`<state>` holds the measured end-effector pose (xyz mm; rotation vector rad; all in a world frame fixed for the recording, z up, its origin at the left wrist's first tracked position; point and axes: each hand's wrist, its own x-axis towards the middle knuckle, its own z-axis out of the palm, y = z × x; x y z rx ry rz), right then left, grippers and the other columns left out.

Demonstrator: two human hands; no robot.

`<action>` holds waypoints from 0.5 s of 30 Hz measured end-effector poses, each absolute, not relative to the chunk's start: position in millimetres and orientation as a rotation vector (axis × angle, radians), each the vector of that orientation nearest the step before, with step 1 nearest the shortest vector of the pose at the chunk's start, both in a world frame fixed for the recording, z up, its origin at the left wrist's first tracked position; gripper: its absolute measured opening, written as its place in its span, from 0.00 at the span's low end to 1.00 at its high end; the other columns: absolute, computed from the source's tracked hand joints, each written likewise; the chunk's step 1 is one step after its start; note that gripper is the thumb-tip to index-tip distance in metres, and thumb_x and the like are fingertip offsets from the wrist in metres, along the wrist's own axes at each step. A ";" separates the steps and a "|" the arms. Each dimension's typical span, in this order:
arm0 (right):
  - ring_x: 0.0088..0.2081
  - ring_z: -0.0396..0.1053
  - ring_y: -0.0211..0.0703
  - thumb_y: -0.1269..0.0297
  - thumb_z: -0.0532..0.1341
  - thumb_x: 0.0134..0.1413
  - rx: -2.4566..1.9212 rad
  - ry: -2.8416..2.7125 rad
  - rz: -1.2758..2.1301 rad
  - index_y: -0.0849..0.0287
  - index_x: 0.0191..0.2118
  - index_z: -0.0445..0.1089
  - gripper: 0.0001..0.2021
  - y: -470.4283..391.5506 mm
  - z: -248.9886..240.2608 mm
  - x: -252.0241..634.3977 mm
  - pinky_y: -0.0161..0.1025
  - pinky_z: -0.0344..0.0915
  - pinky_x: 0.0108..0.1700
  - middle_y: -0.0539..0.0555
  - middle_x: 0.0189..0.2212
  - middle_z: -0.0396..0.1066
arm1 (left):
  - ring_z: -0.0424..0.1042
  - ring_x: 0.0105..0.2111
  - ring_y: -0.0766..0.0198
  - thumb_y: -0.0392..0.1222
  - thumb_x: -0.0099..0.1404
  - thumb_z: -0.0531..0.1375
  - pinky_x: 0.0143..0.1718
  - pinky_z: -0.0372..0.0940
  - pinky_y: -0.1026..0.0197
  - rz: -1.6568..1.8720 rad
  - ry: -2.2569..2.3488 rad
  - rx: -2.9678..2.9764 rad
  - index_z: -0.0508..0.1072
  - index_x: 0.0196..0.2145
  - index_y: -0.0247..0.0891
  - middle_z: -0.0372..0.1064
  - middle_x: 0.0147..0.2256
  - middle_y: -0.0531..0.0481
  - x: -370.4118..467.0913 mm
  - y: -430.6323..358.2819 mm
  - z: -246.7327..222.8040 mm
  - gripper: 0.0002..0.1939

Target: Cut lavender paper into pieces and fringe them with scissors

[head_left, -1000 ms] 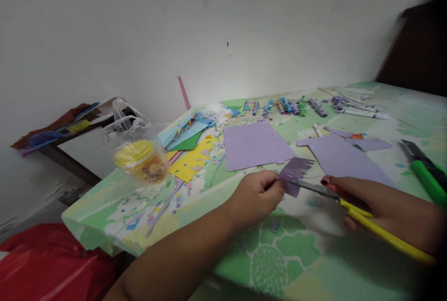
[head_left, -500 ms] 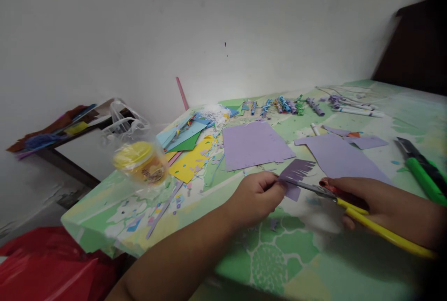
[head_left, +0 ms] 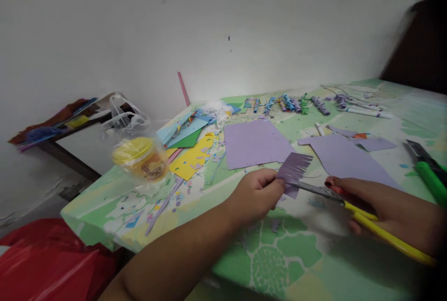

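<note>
A fringed purple paper strip (head_left: 295, 167) is pinched in the left hand (head_left: 256, 194) above the green-patterned tablecloth (head_left: 300, 250); the right hand (head_left: 391, 205) grips yellow-handled metal scissors (head_left: 349, 206), blades (head_left: 314, 190) at the strip; a clear plastic bag (head_left: 162, 150) wraps a yellow-lidded orange tub (head_left: 141, 161), its printing (head_left: 154, 170) too blurred to read.

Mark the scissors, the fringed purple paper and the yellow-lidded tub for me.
Scissors (head_left: 370, 226): head view, on the yellow handle.
Fringed purple paper (head_left: 292, 167): head view, on the part above the blade.
Yellow-lidded tub (head_left: 151, 169): head view, on its side below the lid.
</note>
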<state>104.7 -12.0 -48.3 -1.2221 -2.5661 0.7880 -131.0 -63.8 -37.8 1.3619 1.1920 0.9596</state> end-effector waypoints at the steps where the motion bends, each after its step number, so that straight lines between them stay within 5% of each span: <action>1: 0.43 0.67 0.54 0.55 0.57 0.49 -1.210 -2.600 0.845 0.50 0.29 0.68 0.07 -12.8 -45.2 103.8 0.42 0.64 0.44 0.50 0.35 0.73 | 0.53 0.15 0.73 0.43 0.59 0.51 0.19 0.49 0.67 0.981 1.204 1.357 0.64 0.24 0.37 0.54 0.14 0.59 -131.1 -63.4 -37.9 0.09; 4: 0.46 0.65 0.58 0.57 0.56 0.50 -1.234 -2.568 0.905 0.52 0.32 0.67 0.07 -12.9 -42.5 102.8 0.47 0.62 0.48 0.53 0.35 0.72 | 0.54 0.16 0.73 0.43 0.59 0.50 0.20 0.51 0.67 1.052 1.264 1.354 0.62 0.23 0.37 0.55 0.15 0.59 -131.0 -62.8 -35.2 0.10; 8: 0.48 0.64 0.59 0.55 0.60 0.47 -1.204 -2.488 0.928 0.51 0.47 0.64 0.20 -5.8 -56.2 109.4 0.48 0.62 0.48 0.55 0.47 0.68 | 0.57 0.17 0.73 0.41 0.59 0.51 0.22 0.53 0.67 1.064 1.295 1.398 0.61 0.21 0.37 0.58 0.15 0.58 -130.2 -62.5 -29.9 0.10; 15: 0.46 0.66 0.54 0.59 0.59 0.47 -1.217 -2.574 0.912 0.51 0.44 0.64 0.15 -5.5 -53.8 108.1 0.46 0.63 0.48 0.53 0.44 0.69 | 0.61 0.18 0.72 0.37 0.57 0.53 0.25 0.57 0.67 1.023 1.235 1.378 0.63 0.24 0.36 0.61 0.17 0.57 -128.2 -62.6 -28.8 0.06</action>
